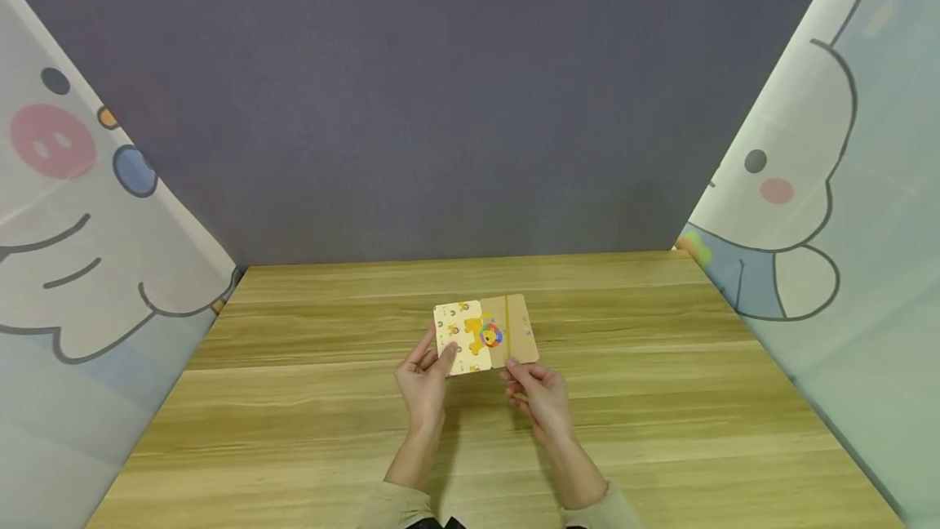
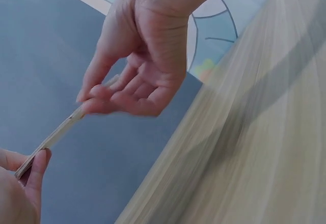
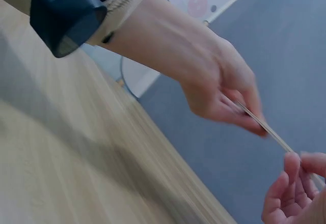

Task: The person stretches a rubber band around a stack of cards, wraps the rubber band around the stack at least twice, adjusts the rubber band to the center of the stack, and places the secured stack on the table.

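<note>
A small notebook (image 1: pixel 495 335) is held up over the table, its face tilted toward the head camera. The cover is cream with little prints on the left and tan on the right, with a lion picture across the border. An elastic band (image 1: pixel 507 321) runs down the tan part. My left hand (image 1: pixel 422 382) grips the left edge, thumb on the face and fingers behind. With thumb and fingertips, my right hand (image 1: pixel 546 402) pinches the lower edge near the band. Both wrist views show the notebook (image 2: pixel 63 127) edge-on, as a thin layered slab (image 3: pixel 272 134) between the hands.
The wood-grain table (image 1: pixel 308 406) spreads beneath both hands. A dark grey panel (image 1: pixel 455 104) stands along its far edge. Cartoon-printed cloths hang at the left (image 1: pixel 44 268) and the right (image 1: pixel 881 268). A dark device (image 3: pixel 66 18) is strapped to the left wrist.
</note>
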